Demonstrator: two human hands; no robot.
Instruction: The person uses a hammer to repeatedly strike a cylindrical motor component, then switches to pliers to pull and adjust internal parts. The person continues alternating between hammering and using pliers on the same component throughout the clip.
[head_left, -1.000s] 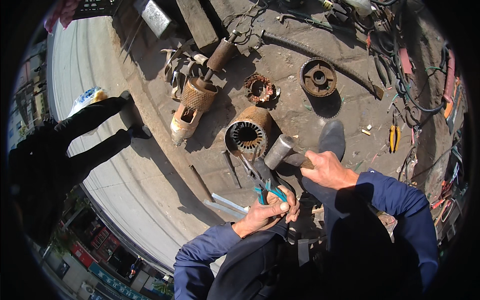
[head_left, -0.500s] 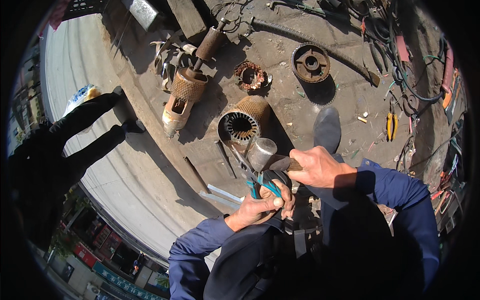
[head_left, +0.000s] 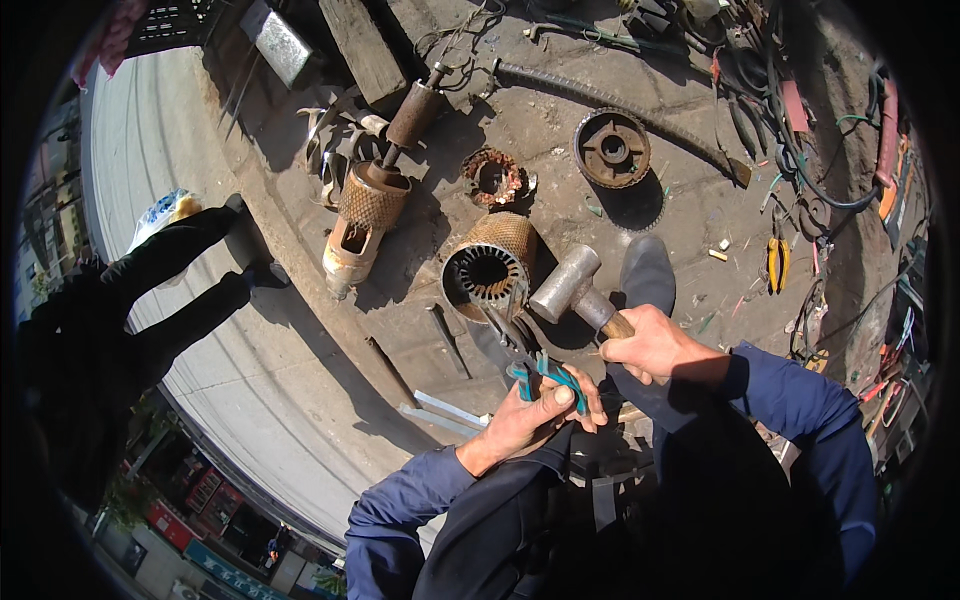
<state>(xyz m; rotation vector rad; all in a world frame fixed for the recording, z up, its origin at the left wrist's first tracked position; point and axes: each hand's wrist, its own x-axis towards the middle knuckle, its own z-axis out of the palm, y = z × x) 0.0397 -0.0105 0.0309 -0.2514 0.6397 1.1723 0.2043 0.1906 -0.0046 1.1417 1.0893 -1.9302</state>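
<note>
My left hand (head_left: 526, 420) is wrapped round a pair of pliers with teal handles (head_left: 522, 376). The jaws reach the near rim of a rusty motor stator (head_left: 508, 238), a hollow cylinder with a slotted inner ring facing me. Whether the jaws grip anything there I cannot tell. My right hand (head_left: 652, 345) grips the wooden handle of a hammer (head_left: 570, 283). Its grey metal head hangs just right of the stator and pliers, apart from both.
Behind the stator lie a ring with copper remnants (head_left: 494, 178), a round end cover (head_left: 612, 148), and a shafted cylinder (head_left: 372, 205). A chisel-like rod (head_left: 447, 341) is left. Yellow-handled pliers (head_left: 779, 263) and cables lie right. A person in dark trousers (head_left: 180, 235) stands at left.
The hammer has moved right and slightly up, away from the pliers, and its head has turned. My left hand keeps the pliers at the stator's rim.
</note>
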